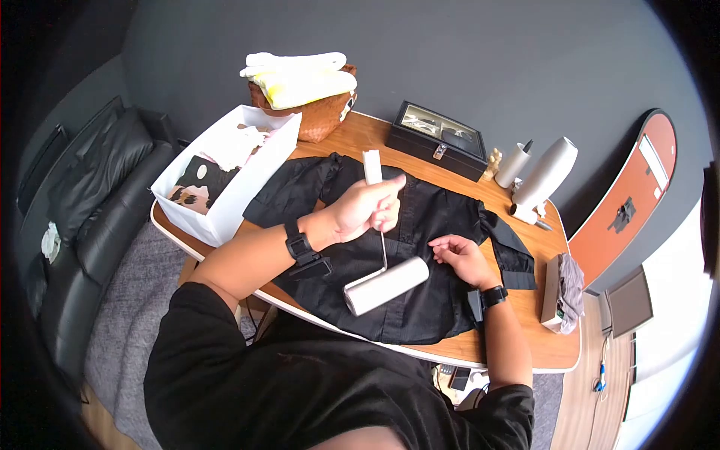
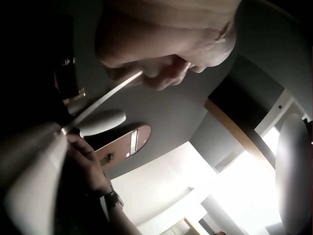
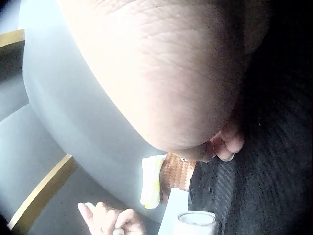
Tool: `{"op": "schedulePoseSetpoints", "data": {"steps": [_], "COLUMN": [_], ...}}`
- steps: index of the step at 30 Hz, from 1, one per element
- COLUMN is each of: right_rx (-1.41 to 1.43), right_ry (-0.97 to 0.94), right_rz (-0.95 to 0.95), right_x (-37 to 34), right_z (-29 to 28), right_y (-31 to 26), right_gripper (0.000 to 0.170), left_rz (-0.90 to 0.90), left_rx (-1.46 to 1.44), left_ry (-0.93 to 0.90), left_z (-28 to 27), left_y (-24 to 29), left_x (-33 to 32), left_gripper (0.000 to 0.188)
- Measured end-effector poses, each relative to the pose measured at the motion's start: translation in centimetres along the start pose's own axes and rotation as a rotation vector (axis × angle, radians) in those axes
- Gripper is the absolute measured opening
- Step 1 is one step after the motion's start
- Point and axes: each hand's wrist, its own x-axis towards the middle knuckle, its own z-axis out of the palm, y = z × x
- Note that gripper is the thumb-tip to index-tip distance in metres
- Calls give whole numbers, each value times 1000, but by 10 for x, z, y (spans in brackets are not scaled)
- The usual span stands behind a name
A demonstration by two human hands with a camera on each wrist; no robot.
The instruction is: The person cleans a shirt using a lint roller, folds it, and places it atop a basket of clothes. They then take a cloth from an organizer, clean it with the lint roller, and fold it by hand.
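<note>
A black garment (image 1: 409, 225), by its placket and sleeves a shirt, lies spread over the wooden table. Over its middle, my left hand (image 1: 365, 210) grips the white handle of a lint roller (image 1: 386, 286). The roller's thin metal rod runs down from the fist to the white sticky roll (image 2: 36, 181), which lies aslant close over the near part of the shirt. To the right of the roll, my right hand (image 1: 463, 259) rests at the shirt with fingers loosely bent. In the right wrist view its fingertips (image 3: 227, 147) are right at the black cloth.
A white box (image 1: 217, 214) with folded clothes stands at the left. Behind are a woven brown basket (image 1: 315, 116) with towels (image 1: 300, 79) on top and a black glasses case (image 1: 437, 140). A silver hair dryer (image 1: 546, 176) and a small box (image 1: 553, 300) holding grey cloth stand right.
</note>
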Motion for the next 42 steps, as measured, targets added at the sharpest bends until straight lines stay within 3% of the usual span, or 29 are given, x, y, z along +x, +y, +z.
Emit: {"op": "schedulePoseSetpoints", "data": {"steps": [3,13,15,19,22,26,31,33,38,42], "right_rx": [-29,-19,-15,-18,-10,49,16,81,34,63], "right_ry": [-1,4,-16,-114,-291,-294,-295,-324,-408,-424], "right_rz": [2,2,-14,-16,25,50,34,169,72,60], "right_x": [0,-1,-1,-8,-9,-11,-11,-16,-26,-22], "right_z": [-1,0,2,12,23,41,44,42,63,62], "right_y": [1,0,-3,-27,-34,-33,-31,-45,-67,-54], "right_gripper": [20,21,22,26,29,24,24,25,24,18], "left_rz": [-85,-152,-279,-264,-213,-146,-70,-45,-3,-128], "left_rx": [81,594,660,658,719,954,991,997,1073,1129], "left_ry": [69,-43,-31,17,15,50,35,36,-14,-66], "left_z": [1,-11,-13,-6,-5,-1,4,4,8,2], "left_y": [-13,-41,-46,-44,-43,-42,-37,-37,-38,-39], "left_x": [1,5,6,6,5,3,0,0,-1,2], "left_gripper": [50,61,61,62,63,64,52,51,51,49]}}
